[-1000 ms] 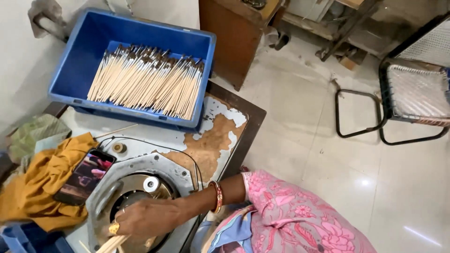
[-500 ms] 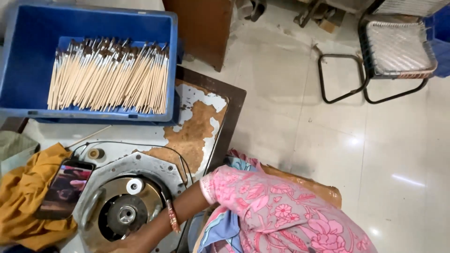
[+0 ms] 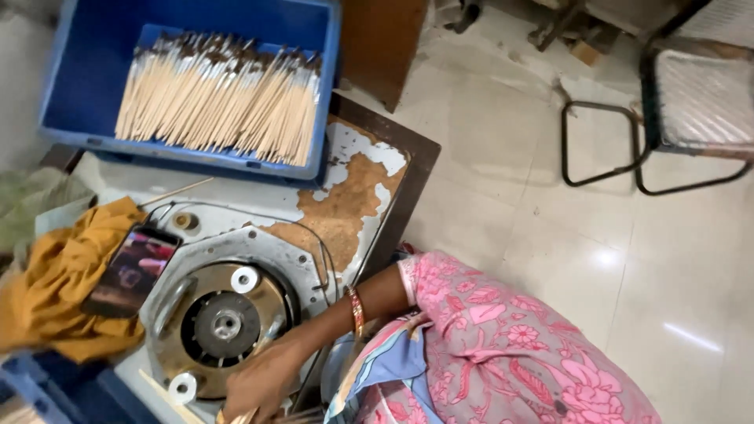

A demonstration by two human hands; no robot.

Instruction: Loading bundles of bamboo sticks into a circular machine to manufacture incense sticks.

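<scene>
My left hand (image 3: pixel 259 383) rests at the near edge of a round metal machine plate (image 3: pixel 224 326), fingers closed on a few thin pale sticks (image 3: pixel 245 416) that poke out below it. Bangles circle the wrist (image 3: pixel 357 311), and a pink floral sleeve (image 3: pixel 503 345) covers the upper arm. A blue crate (image 3: pixel 326 94) at the back of the table holds a big heap of bamboo sticks with dark tips (image 3: pixel 224 98). My right hand is out of sight.
A phone (image 3: pixel 132 269) lies on a mustard cloth (image 3: pixel 59 290) left of the plate. One loose stick (image 3: pixel 177 191) lies near the crate. The worn table edge (image 3: pixel 400 204) borders a tiled floor. A metal-framed stool (image 3: pixel 691 94) stands at the upper right.
The view has swung and come closer to the table. My hand with the sticks has slid from the middle of the plate down to its near edge.
</scene>
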